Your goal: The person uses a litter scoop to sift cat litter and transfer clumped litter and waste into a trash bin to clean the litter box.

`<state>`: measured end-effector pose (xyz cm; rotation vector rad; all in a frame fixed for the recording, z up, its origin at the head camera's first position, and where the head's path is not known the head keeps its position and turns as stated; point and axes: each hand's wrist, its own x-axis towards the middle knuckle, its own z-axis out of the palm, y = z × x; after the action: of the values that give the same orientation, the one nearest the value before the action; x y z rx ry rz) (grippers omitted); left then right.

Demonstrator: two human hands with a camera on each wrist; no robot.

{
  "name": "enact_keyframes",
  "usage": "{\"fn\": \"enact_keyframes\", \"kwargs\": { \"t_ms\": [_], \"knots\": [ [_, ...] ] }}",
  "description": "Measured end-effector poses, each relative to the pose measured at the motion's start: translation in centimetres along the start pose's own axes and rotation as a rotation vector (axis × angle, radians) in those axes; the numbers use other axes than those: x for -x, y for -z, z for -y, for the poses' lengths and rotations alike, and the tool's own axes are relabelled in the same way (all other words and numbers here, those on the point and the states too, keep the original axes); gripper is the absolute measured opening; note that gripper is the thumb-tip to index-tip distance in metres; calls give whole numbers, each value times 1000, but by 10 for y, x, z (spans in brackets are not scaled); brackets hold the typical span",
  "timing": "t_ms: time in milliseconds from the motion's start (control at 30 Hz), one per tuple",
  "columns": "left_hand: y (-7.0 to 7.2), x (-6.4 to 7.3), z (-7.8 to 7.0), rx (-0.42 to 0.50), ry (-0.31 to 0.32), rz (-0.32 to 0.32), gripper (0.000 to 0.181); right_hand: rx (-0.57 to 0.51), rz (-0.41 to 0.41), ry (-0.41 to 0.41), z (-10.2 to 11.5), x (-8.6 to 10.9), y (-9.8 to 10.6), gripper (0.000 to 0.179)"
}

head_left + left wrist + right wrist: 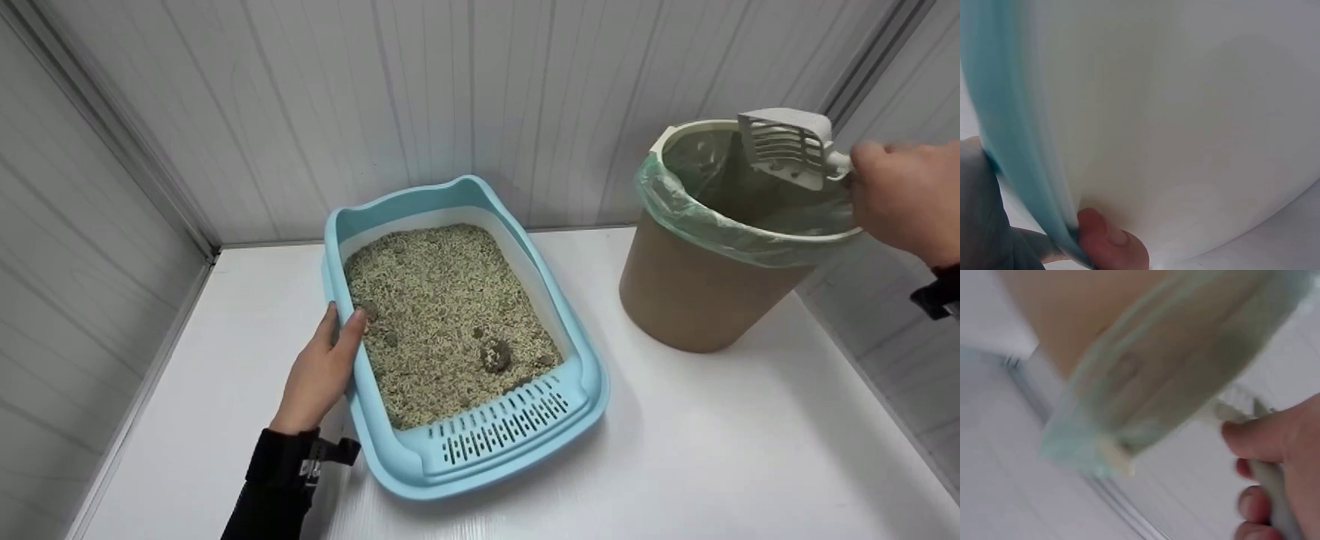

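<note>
A light blue litter box (589,375) holds greyish-tan litter (442,300), with a dark clump (495,355) near its slotted front end. My left hand (319,375) grips the box's left rim, thumb on top; in the left wrist view a fingertip (1114,244) curls around beneath the blue rim (1010,124). At the right, my right hand (907,195) holds a white slotted litter scoop (787,146) by its handle. The scoop's head is tilted over the mouth of a brown bin (690,292). In the right wrist view, fingers wrap the scoop handle (1275,495), and the picture is blurred.
A pale green bag (675,199) lines the bin and folds over its rim. Box and bin stand apart on a white surface (675,450). Grey panelled walls (420,90) rise behind and on both sides. The bin's bottom inside is hidden.
</note>
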<state>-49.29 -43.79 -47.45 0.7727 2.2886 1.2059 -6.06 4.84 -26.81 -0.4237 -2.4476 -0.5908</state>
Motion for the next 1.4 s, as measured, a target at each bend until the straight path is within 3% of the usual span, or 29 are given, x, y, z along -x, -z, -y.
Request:
{"fn": "enact_keyframes", "kwargs": {
  "t_ms": [67,133,300,467,567,700,800,900,1000,1100,1233,1400],
  "knots": [
    [1,0,1,0,-3,-2,111,46,-111,101,-2,1,-6,31],
    [1,1,2,2,-5,-2,110,45,-150,113,-2,0,-10,32],
    [2,0,2,-1,-8,-18,111,51,-132,117,-2,0,-13,36],
    [3,2,3,-3,-4,-23,110,-1,-165,121,0,-4,-12,31],
    [4,4,4,0,0,-23,110,-36,-179,90,6,-10,-8,26],
    [2,2,1,-1,-3,-20,111,-115,-107,-43,28,-20,13,29],
    [-2,-1,-1,0,-9,-11,112,-169,-21,-110,54,-29,36,36],
    [-5,-3,-2,3,-14,-12,112,-206,80,-74,90,-37,52,36],
    [-6,-3,-2,7,-15,-13,111,-287,222,-18,131,-44,54,31],
    [-6,-3,-2,12,-13,-10,111,-403,385,29,173,-54,47,28],
    [-6,-2,-2,13,-14,-16,111,-534,663,68,227,-65,28,32],
    [-7,-2,-1,4,-20,-25,110,-628,937,114,282,-71,-4,35]
  ]
}}
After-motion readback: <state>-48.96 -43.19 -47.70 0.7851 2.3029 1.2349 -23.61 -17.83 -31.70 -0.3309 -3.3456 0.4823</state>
